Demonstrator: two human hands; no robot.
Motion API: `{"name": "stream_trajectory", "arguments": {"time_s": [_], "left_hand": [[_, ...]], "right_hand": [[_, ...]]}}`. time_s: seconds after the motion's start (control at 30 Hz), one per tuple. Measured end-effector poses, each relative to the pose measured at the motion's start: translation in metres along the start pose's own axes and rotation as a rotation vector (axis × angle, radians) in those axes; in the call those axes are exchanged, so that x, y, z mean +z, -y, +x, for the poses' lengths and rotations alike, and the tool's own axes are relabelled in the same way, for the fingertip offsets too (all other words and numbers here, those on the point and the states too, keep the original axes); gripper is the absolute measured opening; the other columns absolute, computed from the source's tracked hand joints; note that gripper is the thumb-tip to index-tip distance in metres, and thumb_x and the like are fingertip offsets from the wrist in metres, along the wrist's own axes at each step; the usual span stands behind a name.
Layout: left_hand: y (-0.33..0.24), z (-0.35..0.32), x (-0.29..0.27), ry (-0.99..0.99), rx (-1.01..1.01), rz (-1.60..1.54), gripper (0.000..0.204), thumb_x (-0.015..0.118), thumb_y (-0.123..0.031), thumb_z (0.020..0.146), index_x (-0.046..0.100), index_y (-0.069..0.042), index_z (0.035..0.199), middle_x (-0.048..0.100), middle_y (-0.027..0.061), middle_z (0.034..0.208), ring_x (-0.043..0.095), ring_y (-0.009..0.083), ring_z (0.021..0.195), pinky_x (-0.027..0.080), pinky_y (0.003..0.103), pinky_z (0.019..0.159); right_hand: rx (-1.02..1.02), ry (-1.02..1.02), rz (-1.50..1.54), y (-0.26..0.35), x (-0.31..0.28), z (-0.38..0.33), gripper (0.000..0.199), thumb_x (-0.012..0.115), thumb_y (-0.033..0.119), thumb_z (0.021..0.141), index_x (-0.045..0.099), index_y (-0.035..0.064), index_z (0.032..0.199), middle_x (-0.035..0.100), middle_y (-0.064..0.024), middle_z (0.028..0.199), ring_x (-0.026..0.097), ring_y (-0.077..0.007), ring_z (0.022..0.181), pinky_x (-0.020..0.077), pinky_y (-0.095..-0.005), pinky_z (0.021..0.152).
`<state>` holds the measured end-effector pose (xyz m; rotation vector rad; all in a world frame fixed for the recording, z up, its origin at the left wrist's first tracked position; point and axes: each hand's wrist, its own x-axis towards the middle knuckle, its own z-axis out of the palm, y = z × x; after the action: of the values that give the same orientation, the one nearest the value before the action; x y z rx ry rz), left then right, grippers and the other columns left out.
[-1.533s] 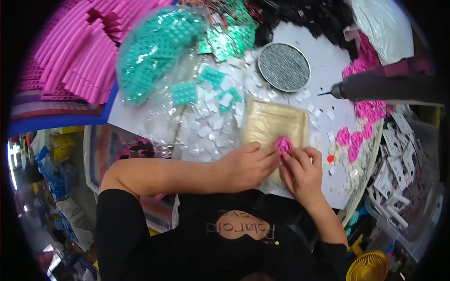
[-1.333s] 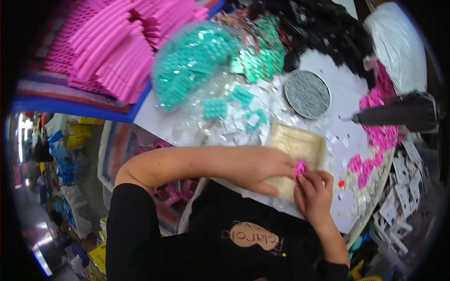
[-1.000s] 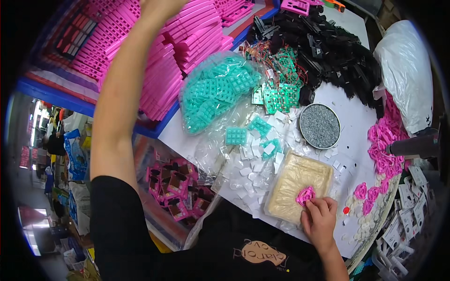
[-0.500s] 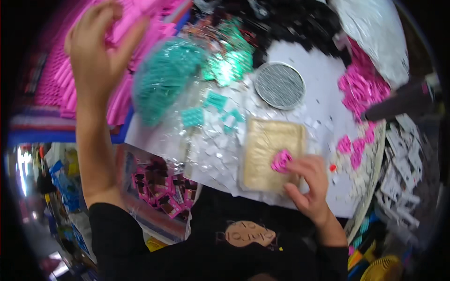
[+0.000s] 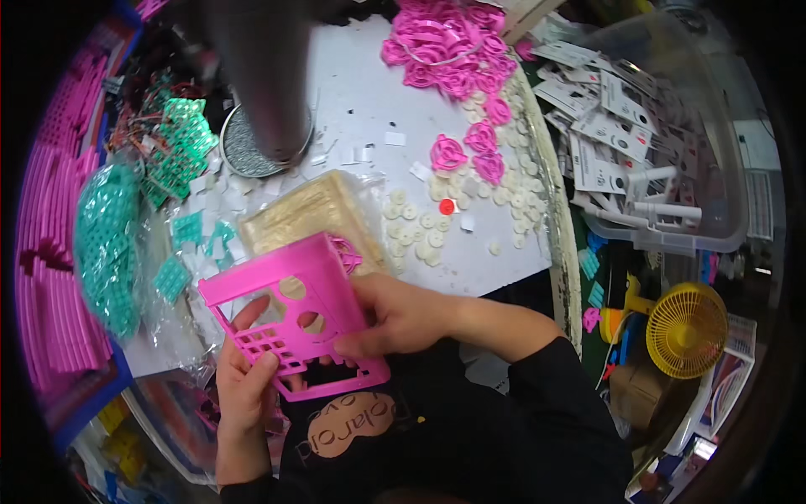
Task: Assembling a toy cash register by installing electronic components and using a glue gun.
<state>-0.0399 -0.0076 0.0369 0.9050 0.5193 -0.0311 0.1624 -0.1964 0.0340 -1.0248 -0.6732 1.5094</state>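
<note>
Both hands grip a flat pink plastic panel [image 5: 295, 315] with round holes and a grid of small rectangular openings, held tilted above the near edge of the white counter [image 5: 369, 92]. The left hand [image 5: 246, 380] supports the panel from below at its lower left corner — fingers curled up through the grid, thumb on the face. The right hand [image 5: 401, 312] closes on the panel's right edge, fingers pressed against its front. Just behind the panel a small pink lattice piece [image 5: 346, 252] lies on a yellowish rectangular sponge pad [image 5: 304, 214], which rests on the counter near its front edge.

Right of the pad, small cream-coloured round discs [image 5: 424, 231] are scattered, with one red round disc [image 5: 447, 207] among them. Pink heart-shaped plastic rings [image 5: 460, 155] lie beyond the discs and pile up towards the counter's far edge. A round grey dish [image 5: 243, 151] sits towards the far left, partly hidden by a blurred dark cylinder [image 5: 264, 76] close to the camera. Green plastic grid pieces [image 5: 178, 139] and a clear bag of teal parts [image 5: 107, 244] occupy the left edge — stacked pink strips [image 5: 46, 277] lie beyond.
</note>
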Motion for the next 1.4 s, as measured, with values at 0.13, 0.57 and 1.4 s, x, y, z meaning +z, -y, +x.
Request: {"name": "stream_trajectory", "arguments": {"time_s": [0.13, 0.57, 1.4], "left_hand": [[-0.001, 0.001, -0.015, -0.224, 0.165, 0.048, 0.057, 0.061, -0.004, 0.097, 0.036, 0.001, 0.148, 0.063, 0.0104, 0.108, 0.066, 0.0156, 0.078, 0.042, 0.021, 0.046], [-0.004, 0.015, 0.0, -0.2, 0.161, 0.018, 0.058, 0.064, -0.009, 0.097, 0.037, 0.0, 0.147, 0.064, 0.0144, 0.117, 0.068, 0.0182, 0.088, 0.043, 0.02, 0.05], [0.013, 0.012, -0.02, -0.152, 0.214, -0.053, 0.058, 0.06, -0.024, 0.101, 0.038, -0.003, 0.151, 0.062, 0.013, 0.126, 0.067, 0.0245, 0.107, 0.045, 0.022, 0.054]], "right_hand": [[-0.003, -0.532, -0.67, 0.049, -0.091, -0.036, 0.041, 0.074, 0.021, 0.093, 0.065, 0.0083, 0.131, 0.075, -0.0053, 0.105, 0.069, -0.0106, 0.099, 0.0548, -0.0286, 0.08], [0.477, -1.267, -1.781, 0.168, -0.309, -0.185, 0.044, 0.071, 0.034, 0.085, 0.068, 0.015, 0.125, 0.073, -0.0127, 0.118, 0.068, -0.036, 0.111, 0.0528, -0.0509, 0.09], [-0.444, -1.865, -1.868, 0.194, -0.304, -0.26, 0.042, 0.072, 0.035, 0.09, 0.073, 0.0035, 0.118, 0.072, -0.022, 0.115, 0.069, -0.0416, 0.106, 0.0532, -0.0474, 0.093]]}}
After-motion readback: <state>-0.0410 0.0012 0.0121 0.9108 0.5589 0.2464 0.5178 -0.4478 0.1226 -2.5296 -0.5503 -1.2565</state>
